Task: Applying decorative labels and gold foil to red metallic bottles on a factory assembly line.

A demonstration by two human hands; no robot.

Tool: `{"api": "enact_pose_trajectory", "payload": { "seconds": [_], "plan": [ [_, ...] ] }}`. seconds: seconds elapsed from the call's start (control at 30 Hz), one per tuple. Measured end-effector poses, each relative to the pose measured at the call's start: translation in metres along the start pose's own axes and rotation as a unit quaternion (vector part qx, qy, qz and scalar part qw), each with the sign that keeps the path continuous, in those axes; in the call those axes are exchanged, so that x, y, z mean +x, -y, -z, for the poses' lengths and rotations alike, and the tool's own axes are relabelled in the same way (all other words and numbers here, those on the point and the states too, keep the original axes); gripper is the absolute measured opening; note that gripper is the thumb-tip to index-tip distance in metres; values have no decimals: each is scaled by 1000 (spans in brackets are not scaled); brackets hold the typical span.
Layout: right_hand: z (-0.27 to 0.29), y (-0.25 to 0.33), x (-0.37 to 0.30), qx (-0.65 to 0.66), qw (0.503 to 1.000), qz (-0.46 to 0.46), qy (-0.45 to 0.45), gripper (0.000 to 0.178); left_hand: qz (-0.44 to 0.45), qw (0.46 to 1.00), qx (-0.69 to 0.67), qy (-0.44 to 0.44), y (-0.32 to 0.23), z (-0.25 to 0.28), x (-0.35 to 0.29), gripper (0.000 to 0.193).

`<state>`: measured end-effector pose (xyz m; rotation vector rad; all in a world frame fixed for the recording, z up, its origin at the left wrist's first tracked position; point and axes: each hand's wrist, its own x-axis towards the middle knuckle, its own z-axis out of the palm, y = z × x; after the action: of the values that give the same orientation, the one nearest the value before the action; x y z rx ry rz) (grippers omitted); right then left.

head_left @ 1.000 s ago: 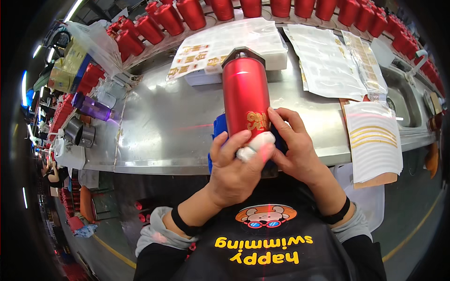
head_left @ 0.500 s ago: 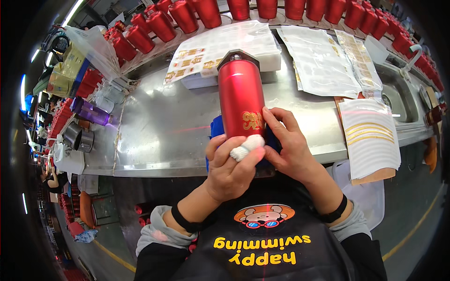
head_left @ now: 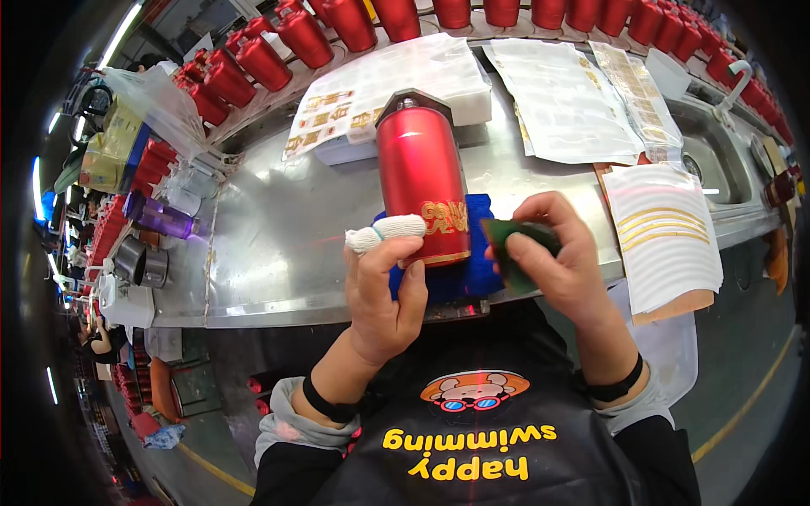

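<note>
A red bottle (head_left: 419, 160) stands out in front of me, its far end in a dark angular holder (head_left: 439, 103). Gold lettering (head_left: 445, 217) and a thin gold band decorate its near end. My left hand (head_left: 380, 295) grips a rolled white cloth (head_left: 384, 233), which lies against the bottle's left side by the lettering. Between the thumb and fingers of my right hand (head_left: 565, 270) is a dark green flat scraper-like piece (head_left: 530, 257), held apart from the bottle on its right. A blue cloth (head_left: 481, 211) shows beneath and beside the bottle.
Decal sheets lie on a white block (head_left: 464, 72) behind the bottle. More sheets (head_left: 561, 101) and a white stack with gold arcs (head_left: 662, 240) are at right, near a sink (head_left: 709, 156). Rows of red bottles (head_left: 304, 38) line the back. A purple bottle (head_left: 160, 212) is left.
My right hand has left the bottle and now holds up the green piece. My left hand has moved left with the white cloth, uncovering the gold lettering and band.
</note>
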<state>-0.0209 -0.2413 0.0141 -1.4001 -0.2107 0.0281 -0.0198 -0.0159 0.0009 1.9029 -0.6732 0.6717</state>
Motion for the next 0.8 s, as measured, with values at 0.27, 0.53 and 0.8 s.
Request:
{"api": "enact_pose_trajectory", "payload": {
  "seconds": [0.27,0.53,0.8],
  "plan": [
    [2,-5,3,-128,991,43,21,17,-195,965,112,133,-3,-6,35,52],
    [4,-11,5,-138,987,73,34,18,-226,943,119,216,-11,-6,45,46],
    [3,-10,6,-120,990,53,45,19,-203,954,93,198,-10,-10,45,47]
  ]
}}
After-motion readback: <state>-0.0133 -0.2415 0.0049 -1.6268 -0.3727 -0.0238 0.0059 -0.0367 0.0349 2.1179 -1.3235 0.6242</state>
